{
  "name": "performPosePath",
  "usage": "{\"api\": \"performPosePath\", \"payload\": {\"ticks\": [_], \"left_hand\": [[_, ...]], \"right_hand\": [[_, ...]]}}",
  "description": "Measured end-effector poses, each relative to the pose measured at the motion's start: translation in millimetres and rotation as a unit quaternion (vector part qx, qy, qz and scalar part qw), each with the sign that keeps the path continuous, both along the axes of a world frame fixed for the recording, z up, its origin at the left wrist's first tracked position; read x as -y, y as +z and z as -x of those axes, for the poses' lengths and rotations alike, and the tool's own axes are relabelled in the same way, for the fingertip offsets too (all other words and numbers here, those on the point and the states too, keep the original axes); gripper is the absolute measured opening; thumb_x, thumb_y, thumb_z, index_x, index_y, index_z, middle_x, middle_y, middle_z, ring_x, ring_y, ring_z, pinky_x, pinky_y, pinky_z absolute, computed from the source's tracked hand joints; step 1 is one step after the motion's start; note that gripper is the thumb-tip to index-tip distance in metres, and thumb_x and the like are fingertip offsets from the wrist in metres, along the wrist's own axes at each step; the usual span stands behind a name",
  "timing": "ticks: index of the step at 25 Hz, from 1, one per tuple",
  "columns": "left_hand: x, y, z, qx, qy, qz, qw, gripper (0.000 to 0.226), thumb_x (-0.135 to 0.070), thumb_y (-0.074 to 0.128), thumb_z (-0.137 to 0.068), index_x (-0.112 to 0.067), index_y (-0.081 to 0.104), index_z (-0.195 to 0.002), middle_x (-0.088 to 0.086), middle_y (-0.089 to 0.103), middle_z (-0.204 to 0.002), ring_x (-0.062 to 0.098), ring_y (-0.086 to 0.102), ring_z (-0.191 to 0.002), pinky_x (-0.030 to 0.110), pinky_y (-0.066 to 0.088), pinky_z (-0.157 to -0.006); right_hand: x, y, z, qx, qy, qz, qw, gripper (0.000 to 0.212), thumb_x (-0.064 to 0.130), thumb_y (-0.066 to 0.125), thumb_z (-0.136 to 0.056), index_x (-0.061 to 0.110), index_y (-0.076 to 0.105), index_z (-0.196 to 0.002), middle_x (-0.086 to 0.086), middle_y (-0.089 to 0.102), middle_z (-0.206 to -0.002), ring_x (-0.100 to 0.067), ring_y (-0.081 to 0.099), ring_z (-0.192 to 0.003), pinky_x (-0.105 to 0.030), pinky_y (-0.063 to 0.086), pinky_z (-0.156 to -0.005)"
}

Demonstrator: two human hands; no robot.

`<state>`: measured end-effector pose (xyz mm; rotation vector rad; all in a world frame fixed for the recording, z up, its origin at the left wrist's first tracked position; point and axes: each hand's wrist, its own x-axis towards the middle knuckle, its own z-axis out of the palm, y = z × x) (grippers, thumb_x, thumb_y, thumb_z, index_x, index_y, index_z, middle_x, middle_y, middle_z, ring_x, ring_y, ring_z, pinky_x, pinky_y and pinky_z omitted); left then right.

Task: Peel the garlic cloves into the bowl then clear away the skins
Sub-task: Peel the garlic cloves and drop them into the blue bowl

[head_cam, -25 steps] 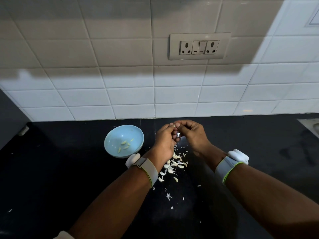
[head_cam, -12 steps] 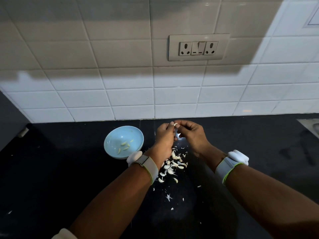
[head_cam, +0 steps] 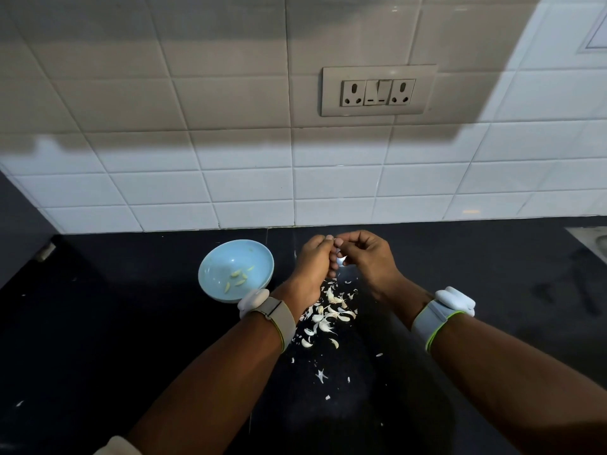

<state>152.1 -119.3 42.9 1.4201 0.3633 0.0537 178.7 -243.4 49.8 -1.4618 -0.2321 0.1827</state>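
Together both hands (head_cam: 341, 257) pinch a small pale garlic clove (head_cam: 335, 242), grip tight.

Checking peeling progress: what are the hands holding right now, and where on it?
Both the left hand and the right hand pinch one small garlic clove between their fingertips; which end each grips cannot be told.

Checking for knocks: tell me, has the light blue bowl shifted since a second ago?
No. The light blue bowl sits at the same spot beside the dark countertop's seam.
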Motion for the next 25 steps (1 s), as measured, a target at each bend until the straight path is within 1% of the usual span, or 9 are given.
{"api": "performPosePath", "payload": {"ticks": [2,4,8,11,15,18,22,24,25], "left_hand": [[0,-1,0,0.005,0.001,0.009,1.000,0.027,-0.023,0.044,-0.107,-0.016,0.055,-0.084,0.002,0.050,-0.069,0.010,0.046,-0.054,0.023,0.037,-0.046],[0,-1,1,0.008,0.004,0.006,1.000,0.024,-0.020,0.044,-0.107,-0.016,0.056,-0.087,0.000,0.050,-0.069,0.010,0.046,-0.056,0.023,0.037,-0.047],[2,-2,5,0.018,0.011,-0.006,1.000,0.024,-0.015,0.044,-0.108,-0.016,0.058,-0.088,-0.001,0.052,-0.069,0.009,0.049,-0.058,0.021,0.039,-0.047],[2,-2,6,0.028,0.010,-0.019,0.999,0.027,-0.016,0.042,-0.109,-0.017,0.057,-0.087,0.001,0.054,-0.070,0.011,0.051,-0.060,0.021,0.040,-0.048],[1,-1,9,0.041,0.010,-0.050,0.998,0.027,-0.017,0.041,-0.109,-0.017,0.057,-0.086,0.002,0.054,-0.072,0.011,0.051,-0.061,0.022,0.039,-0.049],[2,1,11,0.047,0.016,-0.086,0.995,0.025,-0.017,0.043,-0.108,-0.016,0.057,-0.088,0.003,0.056,-0.074,0.010,0.052,-0.060,0.025,0.041,-0.052],[2,-1,10,0.060,0.023,-0.156,0.986,0.022,-0.025,0.049,-0.106,-0.015,0.063,-0.092,0.000,0.065,-0.075,0.009,0.060,-0.062,0.033,0.049,-0.060],[2,-2,11,0.068,0.036,-0.173,0.982,0.017,-0.027,0.055,-0.103,-0.016,0.065,-0.094,-0.001,0.070,-0.078,0.009,0.065,-0.064,0.034,0.052,-0.062],[3,-2,11,0.074,0.046,-0.176,0.981,0.013,-0.028,0.060,-0.101,-0.017,0.066,-0.096,0.000,0.072,-0.080,0.009,0.066,-0.066,0.032,0.053,-0.060]], "right_hand": [[0,-1,0,0.000,0.000,0.009,1.000,0.013,0.010,0.067,-0.098,0.003,0.074,-0.105,-0.002,0.070,-0.077,-0.013,0.060,-0.071,-0.023,0.050,-0.064],[0,-1,0,-0.024,0.000,-0.007,1.000,0.014,0.011,0.064,-0.100,0.005,0.074,-0.108,-0.002,0.070,-0.077,-0.014,0.060,-0.072,-0.025,0.050,-0.066],[1,1,4,-0.030,0.003,-0.003,1.000,0.016,0.008,0.074,-0.092,0.006,0.075,-0.108,-0.007,0.074,-0.087,-0.013,0.063,-0.071,-0.023,0.054,-0.067],[1,2,2,-0.013,-0.008,0.026,1.000,0.013,0.006,0.074,-0.092,0.003,0.075,-0.105,-0.010,0.075,-0.088,-0.015,0.064,-0.071,-0.023,0.055,-0.067],[0,2,4,0.036,-0.017,0.072,0.997,0.009,0.006,0.070,-0.096,0.003,0.076,-0.101,-0.009,0.075,-0.083,-0.011,0.065,-0.066,-0.021,0.054,-0.065],[0,5,8,0.064,-0.007,0.086,0.994,0.012,0.007,0.065,-0.099,0.005,0.076,-0.098,-0.017,0.074,-0.083,-0.011,0.065,-0.066,-0.019,0.054,-0.066],[0,6,7,0.057,-0.007,0.076,0.995,0.016,0.008,0.059,-0.101,0.001,0.073,-0.097,-0.021,0.070,-0.079,-0.014,0.064,-0.064,-0.018,0.052,-0.063],[-2,4,5,0.038,-0.019,0.062,0.997,0.015,0.006,0.057,-0.102,0.000,0.070,-0.099,-0.016,0.068,-0.078,-0.014,0.065,-0.064,-0.021,0.052,-0.062],[-2,4,4,0.026,-0.028,0.055,0.998,0.014,0.006,0.057,-0.102,0.000,0.070,-0.100,-0.013,0.069,-0.079,-0.015,0.065,-0.065,-0.023,0.053,-0.062]]}}
